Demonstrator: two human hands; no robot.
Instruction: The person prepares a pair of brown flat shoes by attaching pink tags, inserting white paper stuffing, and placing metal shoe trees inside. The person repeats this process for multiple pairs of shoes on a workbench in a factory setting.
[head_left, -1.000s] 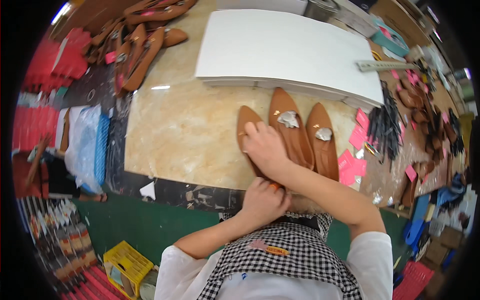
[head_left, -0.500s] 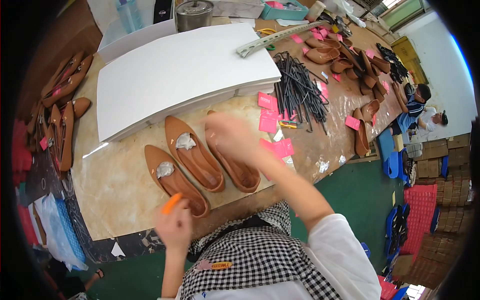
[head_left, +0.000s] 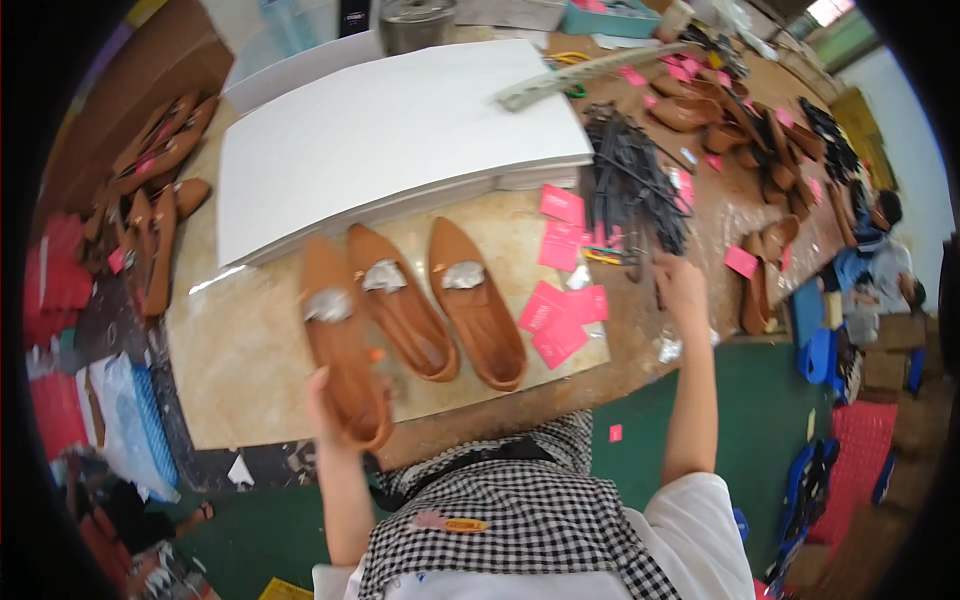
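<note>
My left hand (head_left: 335, 412) grips the heel end of a brown flat shoe (head_left: 335, 340) with a silver bow, lifted slightly off the beige table (head_left: 240, 350). Two more brown flat shoes lie beside it, one (head_left: 405, 300) in the middle and one (head_left: 478, 300) to the right, toes pointing away. My right hand (head_left: 682, 285) reaches out to the right and touches a pile of thin black sticks (head_left: 630, 185). Pink paper tags (head_left: 560, 315) lie between the shoes and that hand.
A thick stack of white boards (head_left: 390, 130) fills the middle of the table with a ruler (head_left: 580, 75) on top. Several brown shoes lie at the far left (head_left: 150, 210) and far right (head_left: 760, 140). Another person (head_left: 885, 265) sits at the right.
My right hand moved from the shoes out to the black sticks at the right. My left hand rose from the table edge and took hold of the left shoe's heel.
</note>
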